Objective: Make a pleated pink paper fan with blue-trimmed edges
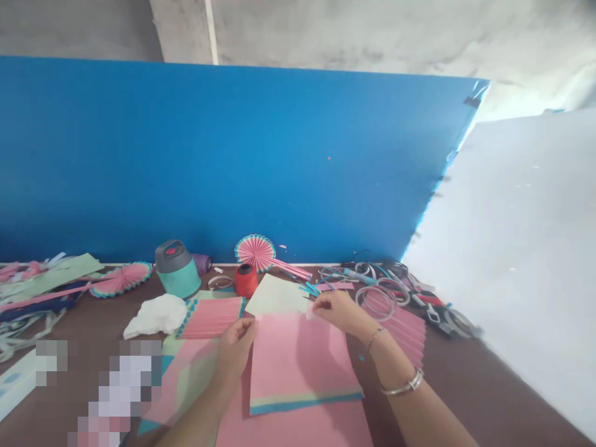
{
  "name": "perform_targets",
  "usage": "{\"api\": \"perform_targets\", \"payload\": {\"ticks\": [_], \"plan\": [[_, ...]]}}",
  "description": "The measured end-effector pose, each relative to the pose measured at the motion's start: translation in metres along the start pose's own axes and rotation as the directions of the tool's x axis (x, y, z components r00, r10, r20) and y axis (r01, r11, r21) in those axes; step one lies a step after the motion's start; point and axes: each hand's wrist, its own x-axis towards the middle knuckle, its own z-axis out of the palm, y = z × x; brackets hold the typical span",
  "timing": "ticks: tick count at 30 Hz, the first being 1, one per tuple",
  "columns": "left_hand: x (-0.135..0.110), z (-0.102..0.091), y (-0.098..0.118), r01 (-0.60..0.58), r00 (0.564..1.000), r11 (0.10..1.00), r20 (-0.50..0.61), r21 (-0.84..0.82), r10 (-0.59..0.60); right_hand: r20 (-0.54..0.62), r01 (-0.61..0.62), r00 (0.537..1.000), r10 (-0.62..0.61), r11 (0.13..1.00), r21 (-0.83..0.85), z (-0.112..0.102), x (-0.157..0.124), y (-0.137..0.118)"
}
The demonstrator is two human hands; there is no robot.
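A pink paper sheet (298,360) with a cream and blue band along its near edge lies in front of me, over another pink sheet (298,428). My left hand (236,344) pinches its far left corner between thumb and fingers. At the far edge, toward the right, my right hand (334,308) is closed in a pinch on the sheet; a small pale bit shows under the fingertips. Just beyond that hand lie blue-handled scissors (311,289), partly hidden. A pale green sheet (274,295) sticks out behind the pink one.
Pleated pink paper (214,316) lies left, more pleated paper (405,332) right. A paper fan (255,251) leans against the blue partition (233,155). A teal container (177,276), red object (246,282), white cloth (156,315) and tangled cables (379,298) are around.
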Motion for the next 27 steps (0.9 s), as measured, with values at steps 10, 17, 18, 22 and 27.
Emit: {"api": "perform_targets", "payload": {"ticks": [10,17,18,22,27], "plan": [[-0.002,0.003,0.009,-0.024,0.999,1.0,-0.044,-0.007,0.024,-0.712,-0.678,0.564,0.419,0.727,-0.11,-0.104,-0.034,0.097],[-0.005,0.007,0.004,-0.079,0.996,0.996,0.055,0.035,0.077,-0.479,-0.177,0.878,-0.016,0.918,-0.355,-0.033,-0.005,0.034],[-0.005,0.007,0.003,-0.098,0.993,0.994,0.071,0.055,0.094,-0.366,-0.004,0.921,-0.135,0.935,-0.356,-0.014,-0.002,0.015],[-0.007,0.007,0.005,-0.129,0.983,0.989,0.138,0.076,0.117,-0.03,0.414,0.891,-0.453,0.838,-0.355,0.048,-0.011,-0.047],[-0.007,0.008,0.009,-0.116,0.984,0.991,0.145,0.071,0.104,0.106,0.428,0.898,-0.428,0.79,-0.439,0.064,-0.025,-0.06]]}}
